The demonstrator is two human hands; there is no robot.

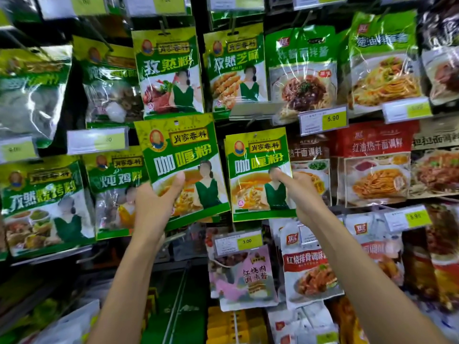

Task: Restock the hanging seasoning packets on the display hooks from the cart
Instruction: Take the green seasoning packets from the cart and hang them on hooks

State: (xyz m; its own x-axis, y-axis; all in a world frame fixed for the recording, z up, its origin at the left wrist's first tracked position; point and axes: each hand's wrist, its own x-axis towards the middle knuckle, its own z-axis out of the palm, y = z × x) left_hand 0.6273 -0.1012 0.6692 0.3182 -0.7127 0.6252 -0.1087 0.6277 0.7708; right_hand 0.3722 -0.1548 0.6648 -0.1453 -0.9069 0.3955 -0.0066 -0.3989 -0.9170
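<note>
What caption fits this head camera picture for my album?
Restocking: left hand holds the left green packet, right hand the right green packet.

Two glossy green-and-yellow packets show mid-frame. The left curry powder packet (178,155) leans slightly, with a punched hole visible at its top edge. The right curry powder packet (258,170) is nearly upright, just beside it.

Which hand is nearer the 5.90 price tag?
Right. The right hand is below the 5.90 price tag, slightly left; the left hand is far off to its lower left.
</note>
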